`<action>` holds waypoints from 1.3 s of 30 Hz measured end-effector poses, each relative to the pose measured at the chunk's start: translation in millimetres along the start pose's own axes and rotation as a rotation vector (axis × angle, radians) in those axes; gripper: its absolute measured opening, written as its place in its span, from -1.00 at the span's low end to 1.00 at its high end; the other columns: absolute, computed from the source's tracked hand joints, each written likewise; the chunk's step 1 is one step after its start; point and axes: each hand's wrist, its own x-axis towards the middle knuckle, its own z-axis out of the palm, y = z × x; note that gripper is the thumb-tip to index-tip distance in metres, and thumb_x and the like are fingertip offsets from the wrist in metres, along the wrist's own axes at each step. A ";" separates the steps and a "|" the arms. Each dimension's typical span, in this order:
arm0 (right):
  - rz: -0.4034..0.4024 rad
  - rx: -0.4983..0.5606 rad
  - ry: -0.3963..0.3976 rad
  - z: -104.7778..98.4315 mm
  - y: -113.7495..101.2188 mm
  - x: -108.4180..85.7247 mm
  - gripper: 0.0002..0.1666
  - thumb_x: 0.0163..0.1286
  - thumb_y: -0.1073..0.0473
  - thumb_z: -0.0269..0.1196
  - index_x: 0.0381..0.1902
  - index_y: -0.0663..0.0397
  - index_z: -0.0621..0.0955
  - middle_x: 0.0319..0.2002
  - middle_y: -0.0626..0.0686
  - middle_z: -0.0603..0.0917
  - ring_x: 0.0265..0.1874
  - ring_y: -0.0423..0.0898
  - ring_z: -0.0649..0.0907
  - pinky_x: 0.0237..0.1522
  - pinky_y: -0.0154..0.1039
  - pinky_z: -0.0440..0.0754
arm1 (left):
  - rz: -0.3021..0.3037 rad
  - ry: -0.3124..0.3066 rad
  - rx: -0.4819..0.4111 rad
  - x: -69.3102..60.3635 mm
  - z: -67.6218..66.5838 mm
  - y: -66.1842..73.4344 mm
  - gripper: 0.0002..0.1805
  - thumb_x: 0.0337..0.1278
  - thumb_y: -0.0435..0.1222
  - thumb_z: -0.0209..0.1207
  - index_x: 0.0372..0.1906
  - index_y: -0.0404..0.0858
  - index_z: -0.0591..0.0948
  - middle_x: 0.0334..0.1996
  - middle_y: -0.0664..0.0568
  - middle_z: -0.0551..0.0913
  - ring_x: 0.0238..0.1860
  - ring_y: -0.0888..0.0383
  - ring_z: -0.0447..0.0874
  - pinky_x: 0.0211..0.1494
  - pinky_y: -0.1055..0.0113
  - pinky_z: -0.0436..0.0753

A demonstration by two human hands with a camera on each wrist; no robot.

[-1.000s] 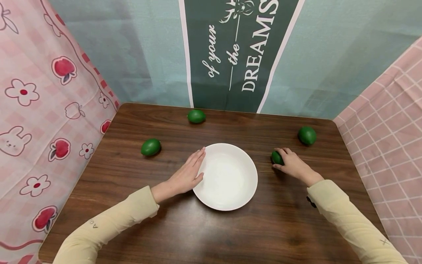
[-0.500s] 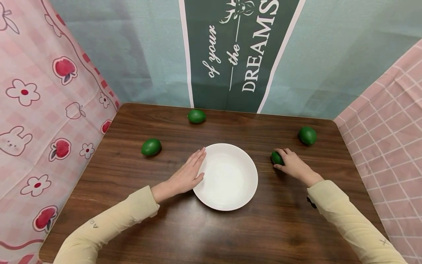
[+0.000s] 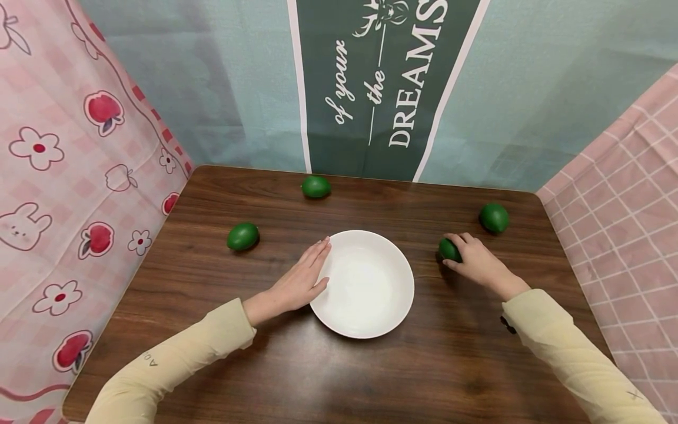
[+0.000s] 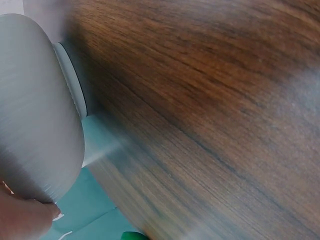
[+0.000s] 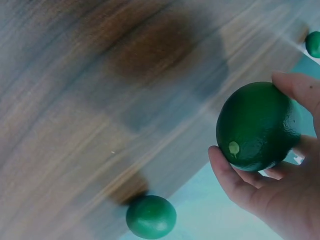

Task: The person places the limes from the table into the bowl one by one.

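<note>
A white bowl (image 3: 365, 285) stands in the middle of the wooden table. Against its left rim lies my left hand (image 3: 296, 284), fingers straight; in the left wrist view part of that hand (image 4: 22, 217) touches the bowl's outer wall (image 4: 40, 110). To the right of the bowl, my right hand (image 3: 482, 262) grips a green lime (image 3: 449, 250). The right wrist view shows thumb and fingers curled round this lime (image 5: 257, 127), its pale stem end exposed. The lime seems slightly off the table, with its shadow apart from it.
Other limes lie about: one at the far right (image 3: 494, 218), one at the back edge (image 3: 315, 186), one on the left (image 3: 243, 236). The table (image 3: 349, 383) is bounded by a blue-green cloth (image 3: 254, 88) behind and pink cloths at both sides.
My right hand has shifted a little to the right and away from the bowl, carrying the lime with it. The left hand and the bowl have stayed in place.
</note>
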 end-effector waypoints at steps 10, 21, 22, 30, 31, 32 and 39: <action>-0.032 0.000 0.039 -10.4 -3.9 -1.1 -0.28 0.20 0.10 0.23 0.25 0.28 0.28 0.04 0.37 0.35 -0.04 0.31 0.41 -0.11 0.19 0.43 | 0.008 0.001 0.008 0.8 0.2 0.1 -0.29 0.16 -0.28 0.01 0.33 -0.53 0.05 0.38 -0.26 0.00 0.39 -0.04 -0.07 0.40 0.18 0.00; -0.082 -0.007 0.111 -21.5 -9.4 -0.8 -0.28 0.17 0.12 0.26 0.24 0.29 0.29 0.04 0.37 0.37 -0.04 0.30 0.41 -0.08 0.20 0.41 | 0.020 0.010 0.006 1.5 0.7 -0.3 -0.29 0.15 -0.28 0.01 0.32 -0.55 0.06 0.37 -0.28 0.00 0.37 -0.09 -0.03 0.39 0.16 0.02; -0.086 -0.006 0.116 -22.4 -10.1 -0.5 -0.28 0.17 0.12 0.26 0.24 0.29 0.30 0.03 0.36 0.37 -0.05 0.30 0.41 -0.08 0.19 0.42 | 0.020 0.010 0.006 1.5 0.7 -0.4 -0.29 0.15 -0.28 0.01 0.32 -0.55 0.06 0.37 -0.28 0.00 0.38 -0.08 -0.03 0.39 0.15 0.02; -0.082 0.000 0.110 -28.4 -18.7 -0.5 -0.27 0.19 0.12 0.25 0.25 0.29 0.27 0.03 0.36 0.36 -0.05 0.29 0.41 -0.11 0.18 0.43 | 0.016 0.000 0.005 -1.6 0.4 -1.3 -0.28 0.16 -0.28 0.01 0.33 -0.54 0.04 0.38 -0.27 -0.01 0.38 -0.08 -0.04 0.40 0.16 0.01; -0.083 0.001 0.111 -28.9 -20.0 -0.3 -0.27 0.19 0.12 0.24 0.25 0.28 0.27 0.03 0.35 0.36 -0.05 0.29 0.41 -0.11 0.18 0.43 | 0.018 0.001 0.005 -2.0 0.3 -1.5 -0.28 0.16 -0.28 0.01 0.33 -0.54 0.04 0.38 -0.27 -0.01 0.38 -0.08 -0.04 0.39 0.16 0.02; -0.085 -0.001 0.112 -29.2 -21.3 -0.1 -0.27 0.19 0.12 0.24 0.26 0.28 0.27 0.03 0.35 0.37 -0.05 0.28 0.41 -0.11 0.18 0.43 | 0.021 0.004 0.004 -2.3 0.2 -1.7 -0.29 0.15 -0.29 0.01 0.33 -0.55 0.05 0.37 -0.27 -0.01 0.37 -0.09 -0.03 0.39 0.15 0.02; -0.116 -0.013 0.140 -31.8 -31.6 1.8 -0.26 0.18 0.10 0.26 0.25 0.26 0.29 0.01 0.33 0.38 -0.06 0.27 0.42 -0.09 0.17 0.43 | 0.014 -0.011 0.002 -3.2 -0.3 -1.8 -0.28 0.17 -0.28 0.00 0.34 -0.53 0.03 0.38 -0.25 -0.03 0.39 -0.05 -0.08 0.40 0.17 0.00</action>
